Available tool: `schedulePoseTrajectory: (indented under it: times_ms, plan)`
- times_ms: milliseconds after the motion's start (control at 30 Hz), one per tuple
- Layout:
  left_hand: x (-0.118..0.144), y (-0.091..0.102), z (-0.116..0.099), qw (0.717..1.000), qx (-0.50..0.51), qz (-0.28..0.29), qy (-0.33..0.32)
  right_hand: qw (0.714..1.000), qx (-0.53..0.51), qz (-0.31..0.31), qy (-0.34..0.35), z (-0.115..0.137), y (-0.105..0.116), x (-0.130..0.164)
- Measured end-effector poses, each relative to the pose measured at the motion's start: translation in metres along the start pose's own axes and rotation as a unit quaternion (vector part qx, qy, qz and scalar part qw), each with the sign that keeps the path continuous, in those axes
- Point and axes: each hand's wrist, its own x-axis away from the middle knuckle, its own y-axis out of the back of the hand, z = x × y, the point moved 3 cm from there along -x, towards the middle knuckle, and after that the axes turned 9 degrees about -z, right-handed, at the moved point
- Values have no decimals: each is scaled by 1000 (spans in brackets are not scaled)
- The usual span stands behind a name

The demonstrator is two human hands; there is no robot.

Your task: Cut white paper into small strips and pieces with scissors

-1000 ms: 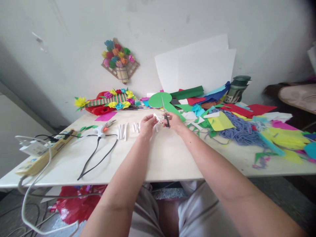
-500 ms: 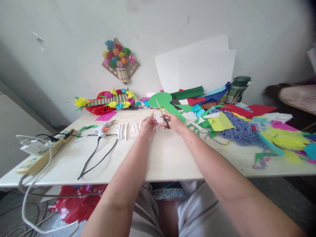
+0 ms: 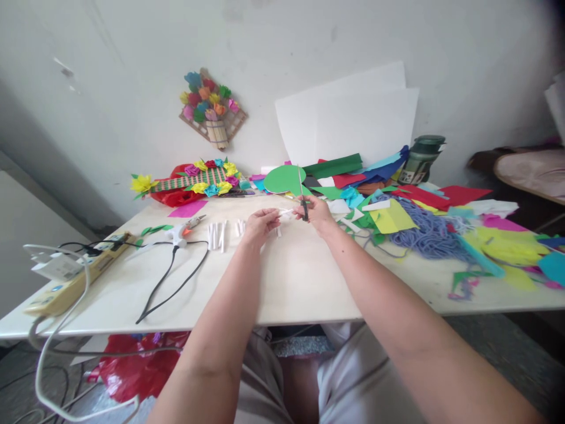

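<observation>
My left hand (image 3: 262, 225) is closed, pinching one end of a small white paper piece (image 3: 286, 211). At the piece's other end are the fingertips of my right hand (image 3: 316, 213), which is closed around the black handles of a pair of scissors (image 3: 304, 206). The scissor blades point up and away, over the green paper shape (image 3: 282, 178). Left of my left hand, several short white paper rolls (image 3: 216, 237) lie side by side on the table. A few more white bits are partly hidden by that hand.
A glue gun (image 3: 177, 234) with a looped black cord and a power strip (image 3: 79, 277) lie at the left. Blue-grey yarn (image 3: 424, 229) and coloured paper scraps (image 3: 392, 215) cover the right side. A green bottle (image 3: 422, 159) stands at the back.
The scissors have swung more upright in my right hand. The white paper piece, wider and flatter before, now looks narrow and stretched between both hands.
</observation>
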Motion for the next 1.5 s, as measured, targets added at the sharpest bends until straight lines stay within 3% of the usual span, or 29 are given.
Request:
schedulePoseTrajectory:
  times_ms: [367, 533, 733, 1000, 1333, 1500]
  plan:
    - [12, -11, 3, 983, -133, 123, 28, 1000, -3, -11, 26, -1, 3, -3]
    - [13, -14, 4, 988, -110, 110, 22, 1000, -1, 16, 22, -4, 3, -4]
    - [5, -10, 7, 994, -94, 55, -11, 999, 29, 36, 6, -7, 0, -3]
    - [2, -8, 9, 991, -124, 49, -21, 998, 17, 49, 24, -10, -3, -3]
    - [11, -15, 4, 983, -161, 93, 1, 1000, 1, -13, 11, -2, -1, -2]
    - [13, -16, 4, 978, -170, 123, 19, 1000, 3, -10, 13, 1, -1, -1]
